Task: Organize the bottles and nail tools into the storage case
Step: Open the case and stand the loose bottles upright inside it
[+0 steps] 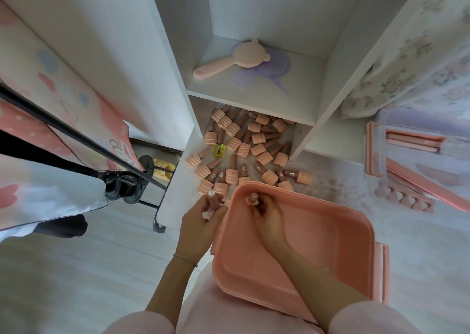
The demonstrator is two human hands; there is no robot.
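Note:
A pink storage case point(330, 257) lies open in front of me. My right hand point(269, 219) is inside its far left corner, fingers curled round a brown bottle point(253, 198) standing there. My left hand point(201, 221) holds another brown bottle point(212, 200) just outside the case's left rim. Several brown bottles with ribbed peach caps point(244, 150) lie scattered on the white surface beyond the case. A small yellow bottle point(219, 151) sits among them.
Pink toe separators point(407, 198) and pink nail files point(427, 188) lie at the right, near a pink tray point(376, 153). A pink hand mirror point(229, 61) rests on a white shelf above. A black rack point(101, 150) stands at the left.

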